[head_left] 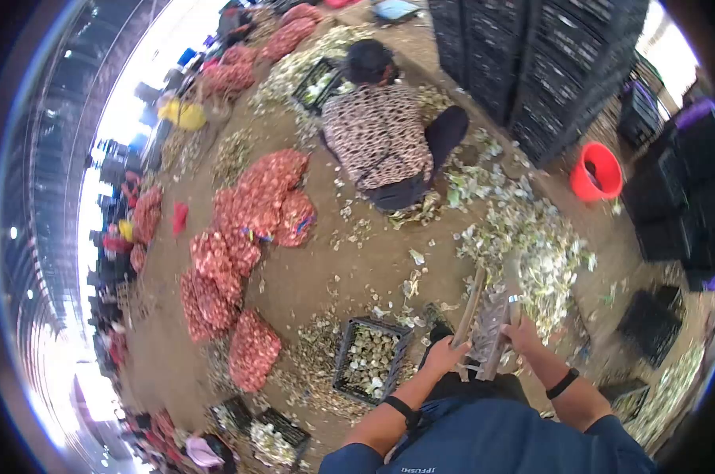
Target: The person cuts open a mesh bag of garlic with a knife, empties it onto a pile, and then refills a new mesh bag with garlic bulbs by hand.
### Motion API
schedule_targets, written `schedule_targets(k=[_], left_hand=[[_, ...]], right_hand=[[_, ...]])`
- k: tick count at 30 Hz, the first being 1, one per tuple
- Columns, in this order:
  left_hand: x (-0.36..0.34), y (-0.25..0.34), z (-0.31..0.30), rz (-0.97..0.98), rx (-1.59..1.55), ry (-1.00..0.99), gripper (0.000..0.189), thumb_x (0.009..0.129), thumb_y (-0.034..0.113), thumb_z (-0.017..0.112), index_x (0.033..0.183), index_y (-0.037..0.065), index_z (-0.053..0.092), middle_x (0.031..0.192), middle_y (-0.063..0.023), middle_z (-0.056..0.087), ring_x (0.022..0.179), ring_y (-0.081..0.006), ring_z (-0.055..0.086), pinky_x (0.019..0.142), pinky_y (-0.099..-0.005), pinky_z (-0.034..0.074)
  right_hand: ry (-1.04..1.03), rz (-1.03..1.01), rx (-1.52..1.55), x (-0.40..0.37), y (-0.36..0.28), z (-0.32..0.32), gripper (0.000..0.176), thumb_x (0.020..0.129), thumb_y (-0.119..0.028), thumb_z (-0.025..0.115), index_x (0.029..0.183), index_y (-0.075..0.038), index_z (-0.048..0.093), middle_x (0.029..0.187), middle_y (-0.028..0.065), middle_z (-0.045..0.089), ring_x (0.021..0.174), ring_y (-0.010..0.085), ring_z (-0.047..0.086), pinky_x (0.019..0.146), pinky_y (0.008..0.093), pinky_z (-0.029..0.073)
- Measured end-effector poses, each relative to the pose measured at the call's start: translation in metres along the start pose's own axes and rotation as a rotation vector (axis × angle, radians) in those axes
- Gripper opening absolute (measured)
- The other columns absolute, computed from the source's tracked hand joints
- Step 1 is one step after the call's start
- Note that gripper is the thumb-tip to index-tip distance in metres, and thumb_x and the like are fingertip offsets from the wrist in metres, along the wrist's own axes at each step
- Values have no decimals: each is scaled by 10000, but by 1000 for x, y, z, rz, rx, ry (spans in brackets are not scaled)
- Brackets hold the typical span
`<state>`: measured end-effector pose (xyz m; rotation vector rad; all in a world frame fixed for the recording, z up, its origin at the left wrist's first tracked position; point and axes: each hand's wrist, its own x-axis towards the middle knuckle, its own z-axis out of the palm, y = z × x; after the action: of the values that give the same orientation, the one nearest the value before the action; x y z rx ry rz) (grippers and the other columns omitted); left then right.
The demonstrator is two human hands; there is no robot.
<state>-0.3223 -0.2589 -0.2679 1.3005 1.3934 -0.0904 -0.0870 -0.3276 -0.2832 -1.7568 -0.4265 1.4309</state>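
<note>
My left hand (pixel 444 355) is closed around the lower end of a pale wooden bar (pixel 470 304). My right hand (pixel 522 336) grips a short wooden handle (pixel 515 312), with a greyish flat part reaching forward from it. Between the two hands lies a long grey ridged piece (pixel 492 325) in front of my lap; whether it is joined to the bars I cannot tell. Left of my left hand, a black crate (pixel 343 359) holds many garlic bulbs (pixel 369 355). A heap of pale leafy trimmings (pixel 543 261) spreads over the ground beyond my hands.
Ahead, a person (pixel 381 134) in a spotted top crouches with their back to me. Red mesh sacks (pixel 255 347) lie to the left. Tall black crate stacks (pixel 531 71) and a red bucket (pixel 596 174) stand to the right. Another black crate (pixel 650 325) sits at lower right.
</note>
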Motion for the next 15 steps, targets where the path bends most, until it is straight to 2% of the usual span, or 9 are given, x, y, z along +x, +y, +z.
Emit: schedule_targets(k=[3, 4, 5, 7, 8, 9, 11, 12, 15], left_hand=[[-14, -9, -49, -67, -212, -3, 486, 825, 413, 697, 1087, 6, 655, 851, -136, 678, 711, -244, 650, 677, -377, 511], [-4, -37, -52, -106, -272, 12, 467, 819, 369, 710, 1099, 0, 648, 832, -112, 665, 697, -186, 629, 643, -346, 507], [-5, -51, -61, -112, -301, 27, 467, 819, 369, 710, 1099, 0, 648, 832, -112, 665, 697, -186, 629, 643, -346, 507], [-3, -70, -80, -239, -547, 151, 443, 821, 358, 716, 1064, -7, 654, 817, -95, 660, 681, -162, 612, 608, -327, 492], [-3, -77, -95, -238, -574, 164, 443, 821, 358, 716, 1064, -7, 654, 817, -95, 660, 681, -162, 612, 608, -327, 492], [-3, -81, -113, -273, -732, 221, 428, 826, 350, 716, 1052, -9, 655, 818, -85, 659, 680, -152, 605, 607, -325, 488], [2, -92, -150, -294, -913, 290, 413, 831, 341, 716, 1040, -10, 657, 819, -75, 657, 680, -142, 599, 606, -322, 484], [6, -100, -166, -306, -938, 395, 404, 832, 338, 720, 1025, -12, 657, 817, -69, 655, 678, -137, 593, 605, -319, 482], [12, -116, -205, -336, -1112, 563, 346, 857, 279, 704, 1045, -4, 638, 861, -50, 635, 725, -130, 574, 648, -303, 480]], right_hand=[[-226, 83, -138, 33, -25, 46, 360, 819, -116, 698, 1138, -26, 559, 890, 80, 649, 702, 163, 642, 605, 334, 529], [-318, 79, -368, 48, -26, 56, 394, 813, -136, 697, 1168, -35, 559, 915, 111, 663, 713, 183, 665, 616, 335, 532], [-336, 79, -396, 55, -37, 73, 394, 813, -136, 697, 1168, -35, 559, 915, 111, 663, 713, 183, 665, 616, 335, 532], [-436, -27, -735, 62, -70, 104, 426, 799, -166, 696, 1180, -30, 561, 921, 151, 658, 672, 215, 663, 626, 350, 531], [-425, -359, -967, 61, -86, 121, 451, 784, -183, 695, 1190, -33, 567, 918, 162, 658, 734, 265, 665, 691, 389, 528], [-443, -372, -991, 55, -115, 143, 451, 784, -183, 695, 1190, -33, 567, 918, 162, 658, 734, 265, 665, 691, 389, 528], [-542, -70, -946, 47, -170, 189, 455, 778, -206, 705, 1181, -38, 578, 955, 181, 658, 860, 322, 651, 794, 415, 505], [-568, -276, -988, 54, -166, 200, 463, 780, -242, 709, 1173, -34, 581, 983, 198, 651, 941, 353, 628, 833, 416, 488], [-692, -228, -894, 64, -185, 233, 480, 776, -269, 713, 1170, -29, 582, 990, 210, 645, 934, 363, 627, 824, 409, 489]])
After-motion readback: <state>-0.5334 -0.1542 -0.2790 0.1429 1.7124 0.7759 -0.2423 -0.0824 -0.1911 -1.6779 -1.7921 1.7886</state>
